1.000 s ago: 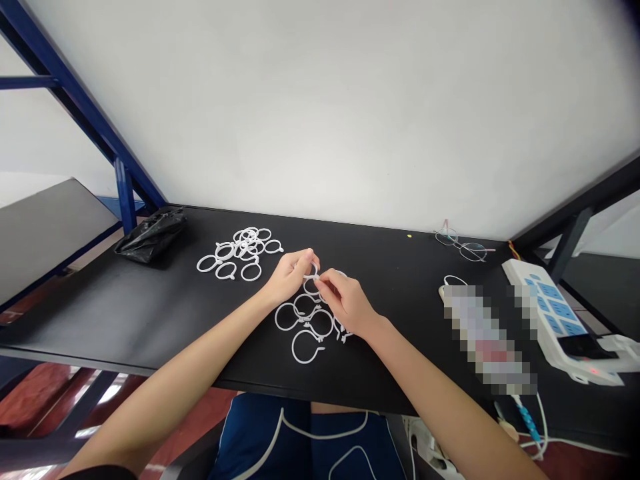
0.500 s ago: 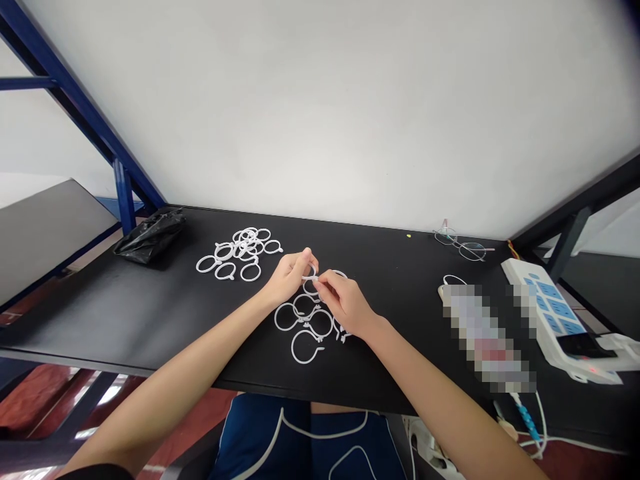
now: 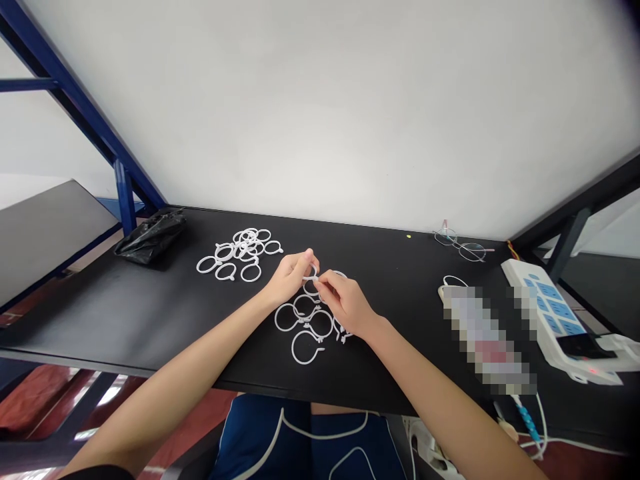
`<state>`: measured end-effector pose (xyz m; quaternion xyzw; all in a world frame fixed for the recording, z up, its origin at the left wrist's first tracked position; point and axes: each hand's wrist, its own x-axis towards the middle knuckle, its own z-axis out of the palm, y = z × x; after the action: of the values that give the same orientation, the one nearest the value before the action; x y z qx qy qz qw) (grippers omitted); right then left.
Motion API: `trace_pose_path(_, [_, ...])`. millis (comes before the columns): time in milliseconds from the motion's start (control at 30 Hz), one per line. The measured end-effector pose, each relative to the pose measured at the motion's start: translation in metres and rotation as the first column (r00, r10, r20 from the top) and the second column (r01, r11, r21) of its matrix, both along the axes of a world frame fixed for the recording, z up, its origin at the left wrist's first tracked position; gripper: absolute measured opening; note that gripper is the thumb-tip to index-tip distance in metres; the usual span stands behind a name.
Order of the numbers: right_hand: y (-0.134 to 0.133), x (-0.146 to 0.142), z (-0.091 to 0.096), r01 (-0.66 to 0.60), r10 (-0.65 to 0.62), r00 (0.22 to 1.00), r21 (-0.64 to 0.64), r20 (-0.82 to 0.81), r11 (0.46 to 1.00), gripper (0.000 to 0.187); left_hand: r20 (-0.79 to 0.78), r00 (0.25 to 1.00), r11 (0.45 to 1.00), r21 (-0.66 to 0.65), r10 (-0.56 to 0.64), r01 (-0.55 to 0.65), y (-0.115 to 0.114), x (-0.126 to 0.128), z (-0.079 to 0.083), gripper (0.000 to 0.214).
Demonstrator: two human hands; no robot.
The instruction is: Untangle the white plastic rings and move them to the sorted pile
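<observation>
My left hand (image 3: 289, 275) and my right hand (image 3: 345, 303) meet over the middle of the black table (image 3: 125, 307), both pinching one small white plastic ring (image 3: 313, 271) between their fingertips. Just below the hands lies a cluster of several open white rings (image 3: 306, 328), partly covered by my right hand. A second heap of several white rings (image 3: 240, 252) lies to the left, apart from both hands.
A crumpled black bag (image 3: 150, 235) sits at the table's back left. Glasses (image 3: 463, 245) lie at the back right. A white power strip (image 3: 555, 319) and cables lie at the right edge. Blue frame posts (image 3: 123, 193) stand at the left.
Hardly anything differs; the hands stay together on the ring, with only slight finger movement.
</observation>
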<state>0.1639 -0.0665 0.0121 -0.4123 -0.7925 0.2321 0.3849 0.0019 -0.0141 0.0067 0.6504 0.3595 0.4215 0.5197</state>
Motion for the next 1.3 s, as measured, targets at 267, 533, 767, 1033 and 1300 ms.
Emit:
trace_pose_path(267, [0.000, 0.000, -0.001, 0.010, -0.010, 1.000, -0.005, -0.017, 1.000, 0.021, 0.033, 0.999, 0.999, -0.033, -0.023, 0.024, -0.001, 0.002, 0.006, 0.059])
trace_pose_path(533, [0.003, 0.003, 0.000, 0.109, -0.108, 0.988, 0.002, -0.114, 0.994, 0.019, -0.041, 0.995, 0.996, 0.019, -0.091, 0.092, -0.006, 0.001, 0.013, 0.037])
trace_pose_path(767, [0.004, 0.005, -0.001, 0.168, -0.160, 0.974, 0.037, -0.158, 0.985, 0.019, -0.095, 0.987, 0.991, 0.029, -0.128, 0.131, -0.008, 0.002, 0.016, 0.033])
trace_pose_path(1033, [0.004, 0.004, -0.001, 0.219, -0.212, 0.958, 0.020, -0.195, 0.975, 0.021, -0.098, 0.990, 0.995, -0.008, -0.103, 0.103, -0.003, 0.003, 0.007, 0.043])
trace_pose_path(1300, [0.005, 0.003, -0.004, 0.233, -0.227, 0.955, 0.010, -0.192, 0.972, 0.022, 0.313, 0.904, 0.926, -0.328, 0.292, -0.186, 0.009, -0.001, 0.012, 0.043])
